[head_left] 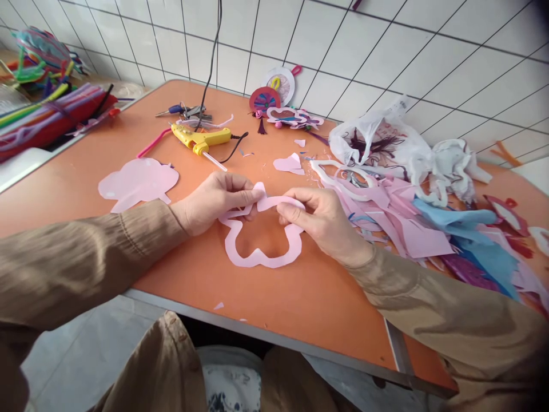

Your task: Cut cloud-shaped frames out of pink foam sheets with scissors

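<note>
A pink cut-out frame (262, 261), with a wavy outer edge and a large opening in its middle, is held between both hands just over the orange table. My left hand (218, 200) pinches its upper left part near a small upright tip. On the upper right, my right hand (321, 220) grips the curved strip between thumb and fingers. A gap shows in the frame's top edge between the hands. Left of my left hand lies a pink cloud-like cut-out (137, 182), flat on the table.
A yellow glue gun (199, 137) with a black cord lies behind my left hand. Pink and blue felt-like scraps (412, 220) and a white plastic bag (386, 137) crowd the right side. Finished round ornaments (265, 100) rest by the tiled wall; colourful pipe cleaners (47, 117) are far left.
</note>
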The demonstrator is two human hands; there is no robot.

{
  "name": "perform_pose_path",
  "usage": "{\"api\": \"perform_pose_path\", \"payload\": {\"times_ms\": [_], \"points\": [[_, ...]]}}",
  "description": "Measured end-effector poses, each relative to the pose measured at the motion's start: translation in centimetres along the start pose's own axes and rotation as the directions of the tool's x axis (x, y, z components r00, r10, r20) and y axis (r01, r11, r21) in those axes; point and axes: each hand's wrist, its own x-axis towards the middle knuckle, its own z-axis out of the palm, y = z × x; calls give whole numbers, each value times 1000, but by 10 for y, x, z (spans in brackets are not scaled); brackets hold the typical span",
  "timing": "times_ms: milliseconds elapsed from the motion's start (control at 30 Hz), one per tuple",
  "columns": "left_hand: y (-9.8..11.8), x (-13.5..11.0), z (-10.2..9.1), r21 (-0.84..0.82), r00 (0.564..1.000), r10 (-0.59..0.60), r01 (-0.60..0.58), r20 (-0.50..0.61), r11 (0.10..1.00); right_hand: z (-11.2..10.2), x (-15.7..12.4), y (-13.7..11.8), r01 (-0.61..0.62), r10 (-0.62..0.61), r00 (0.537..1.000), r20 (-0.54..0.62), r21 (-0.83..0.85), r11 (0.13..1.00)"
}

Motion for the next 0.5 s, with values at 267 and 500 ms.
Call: {"api": "perform_pose_path", "payload": {"times_ms": [267,500], "points": [[-4,0,-4,-130,1000,-22,22,2,991,-2,1,2,-1,0,1000,-29,-28,1000],[-5,-1,-3,-119,999,-35,34,-5,992,-4,2,4,6,-4,997,-79,22,1000]]}}
